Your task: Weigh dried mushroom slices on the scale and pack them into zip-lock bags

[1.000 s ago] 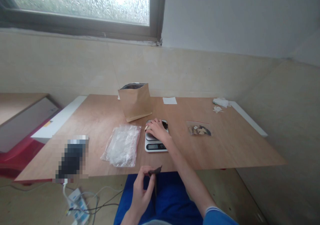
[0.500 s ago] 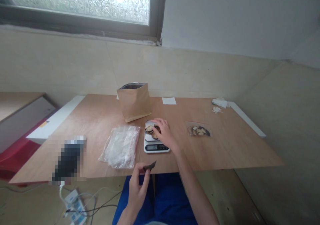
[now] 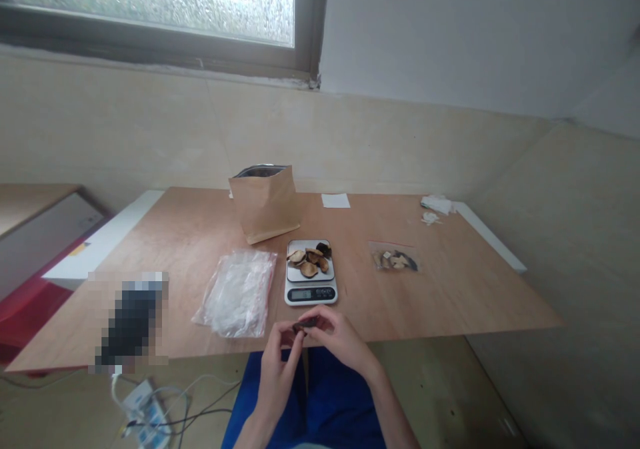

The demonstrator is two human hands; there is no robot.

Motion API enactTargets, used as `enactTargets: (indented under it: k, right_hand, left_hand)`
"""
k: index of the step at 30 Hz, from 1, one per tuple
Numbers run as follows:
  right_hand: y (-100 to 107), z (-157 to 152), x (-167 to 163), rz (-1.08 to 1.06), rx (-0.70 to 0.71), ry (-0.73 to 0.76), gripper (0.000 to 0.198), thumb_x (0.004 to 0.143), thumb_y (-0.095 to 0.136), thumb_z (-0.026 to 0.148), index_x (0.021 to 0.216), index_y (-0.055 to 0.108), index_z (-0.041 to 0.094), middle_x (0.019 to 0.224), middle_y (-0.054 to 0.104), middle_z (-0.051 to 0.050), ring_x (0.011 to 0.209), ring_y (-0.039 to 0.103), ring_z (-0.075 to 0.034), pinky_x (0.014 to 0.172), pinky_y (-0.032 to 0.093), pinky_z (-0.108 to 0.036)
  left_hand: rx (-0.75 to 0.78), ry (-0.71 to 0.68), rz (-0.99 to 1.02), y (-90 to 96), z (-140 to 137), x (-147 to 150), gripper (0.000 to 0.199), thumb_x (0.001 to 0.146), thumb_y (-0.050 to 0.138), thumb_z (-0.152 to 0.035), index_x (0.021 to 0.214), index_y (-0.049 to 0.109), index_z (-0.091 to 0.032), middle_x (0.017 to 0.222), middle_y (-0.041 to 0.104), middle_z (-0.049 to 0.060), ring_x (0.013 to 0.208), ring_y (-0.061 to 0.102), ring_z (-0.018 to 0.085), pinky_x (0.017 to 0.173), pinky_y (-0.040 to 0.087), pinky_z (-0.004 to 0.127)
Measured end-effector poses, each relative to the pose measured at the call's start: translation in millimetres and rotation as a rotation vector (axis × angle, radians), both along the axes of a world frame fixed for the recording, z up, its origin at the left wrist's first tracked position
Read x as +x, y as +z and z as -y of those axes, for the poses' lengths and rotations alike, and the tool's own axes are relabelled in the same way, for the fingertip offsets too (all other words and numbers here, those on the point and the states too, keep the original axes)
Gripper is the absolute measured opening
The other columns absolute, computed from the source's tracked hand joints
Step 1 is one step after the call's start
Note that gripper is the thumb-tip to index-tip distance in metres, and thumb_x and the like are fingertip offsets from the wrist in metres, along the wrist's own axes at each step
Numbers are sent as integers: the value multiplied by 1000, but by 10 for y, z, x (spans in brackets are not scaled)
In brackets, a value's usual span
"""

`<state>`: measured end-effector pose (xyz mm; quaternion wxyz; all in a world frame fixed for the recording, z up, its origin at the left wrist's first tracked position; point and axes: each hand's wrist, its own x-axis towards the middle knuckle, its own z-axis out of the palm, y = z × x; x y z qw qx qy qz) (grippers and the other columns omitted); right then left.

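My left hand (image 3: pixel 275 362) and my right hand (image 3: pixel 343 339) meet at the table's front edge, both pinching one thin dark dried piece (image 3: pixel 306 324) between their fingertips. Just beyond them stands a white digital kitchen scale (image 3: pixel 290 288), its display too small to read. Several dried slices (image 3: pixel 309 268), pale inside with brown rims, lie on its platform along with a darker piece (image 3: pixel 324 249) at the back right. To the right, a zip bag (image 3: pixel 395 258) lies flat with similar slices inside.
See-through plastic bags (image 3: pixel 237 296) lie left of the scale. Behind them an open brown paper pouch (image 3: pixel 265 206) stands upright. A blurred dark object (image 3: pixel 130 322) is at the left, with a cable. White paper (image 3: pixel 335 200) and crumpled tissue (image 3: pixel 437 204) lie along the back.
My right hand has left the slices on the scale and come back toward me, taking hold of the dark piece beside my left fingers. The slices on the platform are now uncovered.
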<state>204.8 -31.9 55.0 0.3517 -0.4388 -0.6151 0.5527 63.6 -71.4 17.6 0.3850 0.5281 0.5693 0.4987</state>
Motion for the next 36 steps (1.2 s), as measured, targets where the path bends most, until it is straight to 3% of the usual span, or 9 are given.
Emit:
enactTargets:
  k: [6, 12, 15, 19, 23, 28, 32, 34, 36]
  right_hand:
    - [-112, -194, 276, 31, -9, -154, 22, 78, 59, 37, 90, 68, 20, 80, 67, -1, 71, 59, -16, 68, 45, -27]
    - [-221, -859, 657, 167, 209, -531, 25, 75, 57, 35, 89, 67, 17, 80, 68, -5, 68, 58, -17, 68, 45, -30]
    - [-315, -1227, 770, 330, 287, -635, 26, 77, 50, 30, 90, 66, 15, 84, 69, -7, 70, 59, -17, 71, 45, -32]
    - [-437, -1569, 804, 437, 286, -634, 27, 78, 44, 21, 92, 66, 15, 86, 68, -7, 73, 59, -17, 75, 45, -33]
    - [-510, -1702, 777, 524, 305, -591, 27, 79, 44, 16, 92, 68, 14, 88, 67, -8, 81, 59, -19, 81, 42, -33]
    - [-531, -1673, 766, 630, 336, -591, 29, 79, 44, 11, 93, 69, 14, 91, 64, -13, 94, 54, -23, 90, 36, -36]
    - [-467, -1603, 756, 680, 348, -623, 33, 81, 41, 13, 106, 64, 12, 99, 58, -15, 100, 51, -25, 92, 35, -40]
    - [-390, -1560, 726, 677, 369, -614, 34, 83, 40, 15, 110, 61, 11, 101, 56, -15, 101, 50, -25, 92, 36, -40]
    - [-276, -1507, 666, 624, 413, -585, 34, 84, 38, 16, 110, 60, 12, 100, 55, -13, 99, 51, -23, 91, 38, -38]
  left_hand:
    - [-48, -41, -9, -18, 12, 8, 24, 82, 51, -40, 93, 58, -19, 89, 63, 6, 79, 61, 18, 70, 50, 31]
    - [12, 53, -72, -27, -81, -168, 23, 84, 49, -39, 91, 57, -19, 88, 61, 6, 80, 60, 19, 69, 50, 31]
    - [82, 126, -118, 31, -217, -284, 22, 84, 47, -38, 91, 57, -19, 88, 61, 6, 80, 59, 19, 71, 49, 33]
    - [267, 255, -240, 300, -592, -445, 19, 84, 47, -36, 89, 55, -19, 88, 58, 5, 82, 56, 18, 72, 47, 32]
    - [459, 562, -324, 814, -1166, -592, 22, 84, 48, -34, 99, 53, -18, 98, 56, 7, 88, 53, 18, 78, 45, 32]
    - [585, 705, -459, 1421, -1939, -711, 29, 85, 47, -31, 111, 52, -17, 114, 52, 10, 112, 45, 22, 96, 34, 37]
    - [385, 575, -591, 1527, -2340, -742, 30, 86, 46, -33, 106, 55, -12, 115, 53, 12, 112, 46, 29, 95, 32, 46]
    - [300, 478, -614, 1472, -2394, -733, 23, 83, 49, -30, 96, 58, -14, 107, 57, 12, 105, 50, 28, 93, 35, 44]
    - [312, 450, -619, 1400, -2352, -717, 16, 81, 50, -27, 91, 58, -16, 105, 58, 12, 100, 52, 26, 90, 38, 40]
